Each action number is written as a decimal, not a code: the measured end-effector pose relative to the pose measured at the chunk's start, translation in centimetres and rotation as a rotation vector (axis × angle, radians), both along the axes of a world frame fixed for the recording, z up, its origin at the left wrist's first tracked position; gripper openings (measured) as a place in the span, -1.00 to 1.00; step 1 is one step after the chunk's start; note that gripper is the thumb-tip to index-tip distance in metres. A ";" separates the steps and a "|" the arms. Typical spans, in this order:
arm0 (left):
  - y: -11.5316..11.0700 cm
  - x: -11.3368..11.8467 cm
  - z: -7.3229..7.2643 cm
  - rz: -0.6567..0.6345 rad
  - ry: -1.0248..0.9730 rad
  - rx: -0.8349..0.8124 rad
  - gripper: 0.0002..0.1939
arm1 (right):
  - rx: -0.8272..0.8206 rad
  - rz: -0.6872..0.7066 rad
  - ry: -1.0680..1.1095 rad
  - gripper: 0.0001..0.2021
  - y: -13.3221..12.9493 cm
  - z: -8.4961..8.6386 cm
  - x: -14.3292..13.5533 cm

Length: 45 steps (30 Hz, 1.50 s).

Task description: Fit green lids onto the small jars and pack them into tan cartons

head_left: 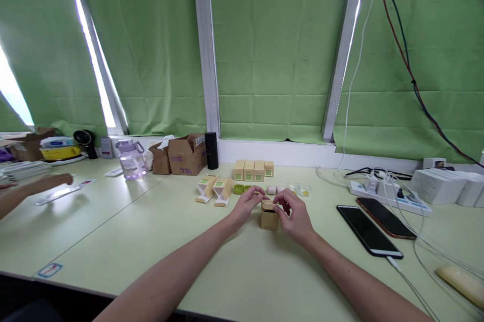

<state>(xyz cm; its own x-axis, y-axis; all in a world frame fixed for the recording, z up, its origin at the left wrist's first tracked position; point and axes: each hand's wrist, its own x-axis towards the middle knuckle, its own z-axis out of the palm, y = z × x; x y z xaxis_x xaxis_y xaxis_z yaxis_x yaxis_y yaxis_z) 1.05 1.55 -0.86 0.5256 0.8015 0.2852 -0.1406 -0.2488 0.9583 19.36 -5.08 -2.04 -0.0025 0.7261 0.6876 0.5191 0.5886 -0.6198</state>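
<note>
A small brown cardboard box (269, 220) stands upright on the table between my two hands, its top flap raised over a dark opening. My left hand (247, 206) is closed at the box's upper left, its fingertips at the flap. From the other side, my right hand (297, 215) pinches the box's upper right edge with thumb and index finger. Just beyond lie green lidded pieces (238, 189), pale pink pieces (271, 190) and clear round containers (304, 190) with some yellow inside. Two folded box blanks (223, 189) lie to the left.
Several small brown boxes (248, 171) stand in a row at the back. A black cylinder (212, 150), a carton (187, 155) and a lilac water bottle (131, 159) are left. Phones (368, 231), a power strip (393, 198) and cables lie right. Another person's hand (56, 181) is far left.
</note>
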 end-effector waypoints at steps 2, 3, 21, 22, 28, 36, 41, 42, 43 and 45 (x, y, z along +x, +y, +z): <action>-0.2 0.0 0.0 -0.008 0.007 0.020 -0.60 | 0.003 0.003 -0.007 -0.96 0.0 0.0 0.0; -0.3 0.0 0.0 -0.002 0.014 0.038 -0.59 | 0.003 0.006 -0.008 -0.96 0.0 0.0 0.0; -0.2 0.3 -0.7 0.048 0.116 0.179 -0.70 | 0.045 0.001 -0.074 -0.90 0.1 -0.3 0.2; -0.2 0.3 -0.7 0.048 0.116 0.177 -0.71 | 0.046 0.005 -0.075 -0.90 0.1 -0.3 0.2; -0.3 0.2 -0.6 0.057 0.132 0.207 -0.73 | 0.022 -0.001 -0.021 -0.90 0.1 -0.1 0.2; -0.6 0.2 -0.3 0.063 0.154 0.219 -0.72 | -0.170 -0.014 0.133 -0.90 0.7 -0.5 0.3; -0.4 0.3 -0.7 0.058 0.148 0.207 -0.71 | -0.173 -0.016 0.098 -0.85 0.7 -0.6 0.1; -0.4 0.3 -0.8 0.058 0.147 0.207 -0.70 | -0.173 -0.019 0.092 -0.84 0.8 -0.6 0.1; -0.4 0.3 -0.8 0.059 0.145 0.208 -0.70 | -0.172 -0.021 0.086 -0.83 0.8 -0.6 0.1; -0.4 0.3 -0.9 0.060 0.145 0.210 -0.70 | -0.167 -0.023 0.080 -0.82 0.8 -0.7 0.1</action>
